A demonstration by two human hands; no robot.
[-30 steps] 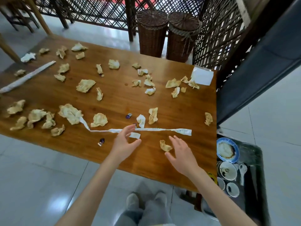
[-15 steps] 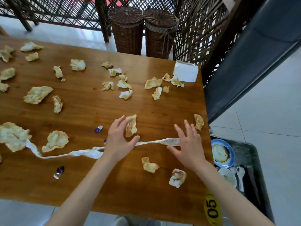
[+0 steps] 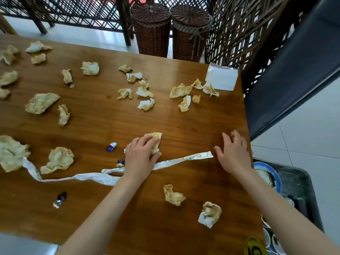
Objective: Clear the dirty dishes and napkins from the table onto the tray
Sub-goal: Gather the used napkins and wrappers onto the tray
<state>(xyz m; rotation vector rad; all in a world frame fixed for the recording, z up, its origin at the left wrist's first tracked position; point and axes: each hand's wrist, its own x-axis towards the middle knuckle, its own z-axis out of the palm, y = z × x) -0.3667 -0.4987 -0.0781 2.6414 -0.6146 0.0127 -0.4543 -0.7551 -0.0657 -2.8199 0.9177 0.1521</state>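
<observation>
Since before, left hand [image 3: 140, 155] fingers now pinch a crumpled napkin [image 3: 156, 142]; right hand [image 3: 232, 153] spreads flat beside the paper strip [image 3: 184, 160] mid-frame on the bench [image 3: 193, 126].

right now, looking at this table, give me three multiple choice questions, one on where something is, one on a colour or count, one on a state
1. Where is the flat white square napkin?
A. at the table's far right corner
B. on the tray
C. under the left hand

2. How many wicker baskets stand beyond the table?
A. one
B. two
C. four

3. What is the left hand doing?
A. hanging idle off the table
B. lifting a bowl
C. gripping a crumpled napkin on the table

Answers:
1. A, it lies flat by the far right corner of the table.
2. B, one wicker basket and a second wicker basket stand side by side.
3. C, its fingers curl over the crumpled napkin, which is still on the wood.
</observation>
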